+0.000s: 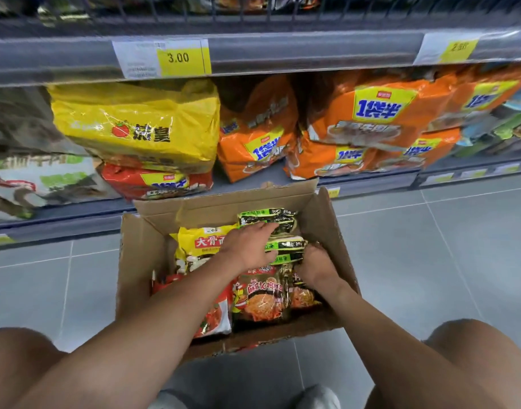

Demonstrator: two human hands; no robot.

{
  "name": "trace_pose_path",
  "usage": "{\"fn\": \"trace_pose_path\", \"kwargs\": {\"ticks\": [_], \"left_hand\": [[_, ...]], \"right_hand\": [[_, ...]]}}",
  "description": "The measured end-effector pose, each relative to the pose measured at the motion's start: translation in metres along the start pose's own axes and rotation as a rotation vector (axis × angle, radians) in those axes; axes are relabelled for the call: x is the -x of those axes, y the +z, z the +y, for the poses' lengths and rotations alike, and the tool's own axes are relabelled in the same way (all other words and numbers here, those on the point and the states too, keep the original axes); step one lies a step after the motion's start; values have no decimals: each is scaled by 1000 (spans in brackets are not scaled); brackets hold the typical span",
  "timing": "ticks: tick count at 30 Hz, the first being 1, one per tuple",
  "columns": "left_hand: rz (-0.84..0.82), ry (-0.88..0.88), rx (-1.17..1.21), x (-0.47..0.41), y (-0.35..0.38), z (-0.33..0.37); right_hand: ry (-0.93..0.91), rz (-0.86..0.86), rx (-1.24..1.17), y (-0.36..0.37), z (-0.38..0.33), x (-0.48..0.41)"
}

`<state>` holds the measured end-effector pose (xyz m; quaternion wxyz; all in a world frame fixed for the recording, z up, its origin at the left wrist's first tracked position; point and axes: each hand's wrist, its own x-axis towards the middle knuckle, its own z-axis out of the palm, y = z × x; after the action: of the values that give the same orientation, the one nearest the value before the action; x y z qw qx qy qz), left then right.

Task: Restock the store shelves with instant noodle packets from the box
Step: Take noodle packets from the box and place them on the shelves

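2 hands are down in the box (321, 219), which sits open on the floor (430, 246) just before the low shelf (371, 179). Your left hand (250, 246) lies over the green packets (288, 245) stacked at the box's far right, its fingers curled on them. Your right hand (315, 264) grips the same stack from its right end. A yellow packet (200, 240) lies just left of them and red packets (262, 296) nearer you. Orange packs (371, 113) crowd the shelf.
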<state>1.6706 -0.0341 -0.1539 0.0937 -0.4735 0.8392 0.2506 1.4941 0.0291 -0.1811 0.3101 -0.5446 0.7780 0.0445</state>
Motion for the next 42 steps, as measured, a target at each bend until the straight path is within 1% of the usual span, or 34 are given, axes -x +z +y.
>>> {"fn": "trace_pose_path", "kwargs": {"ticks": [3, 5, 7, 10, 12, 14, 17, 19, 22, 26, 31, 33, 36, 39, 42], "left_hand": [[-75, 73, -67, -9, -3, 0], [-81, 79, -64, -12, -4, -5], [-65, 34, 0, -12, -6, -12], [-35, -58, 149, -8, -10, -23], [-26, -77, 172, -6, -10, -27], [-17, -65, 108, -6, -11, -29], [-19, -62, 76, -7, -9, -29], [-25, -76, 92, -7, -8, -31], [-22, -104, 89, -5, -12, -39], [-9, -160, 99, 11, -35, -49], [18, -213, 124, 53, -84, -38], [32, -244, 143, 76, -116, -26], [29, -262, 175, 115, -169, -6], [22, -296, 151, 167, -237, 19], [-23, -318, 174, 211, -303, 48]], "right_hand": [[2, 15, -45, 0, 1, 0], [6, -4, -53, 2, 3, -2], [-15, -5, -40, 3, 5, -2], [-105, 10, -11, -1, 4, 0], [-189, 30, 61, -3, 0, -1], [-244, 21, 180, -5, -7, -4], [-229, -20, 356, -4, -13, -8], [-205, -42, 414, 0, -11, -10], [-195, -41, 410, -2, -9, -9], [-250, -14, 347, -21, -13, -2], [-266, 2, 326, -75, -29, 33], [-279, -5, 330, -108, -41, 57], [-302, -2, 344, -163, -59, 98], [-312, -12, 360, -232, -79, 151], [-319, -13, 333, -306, -99, 202]]}}
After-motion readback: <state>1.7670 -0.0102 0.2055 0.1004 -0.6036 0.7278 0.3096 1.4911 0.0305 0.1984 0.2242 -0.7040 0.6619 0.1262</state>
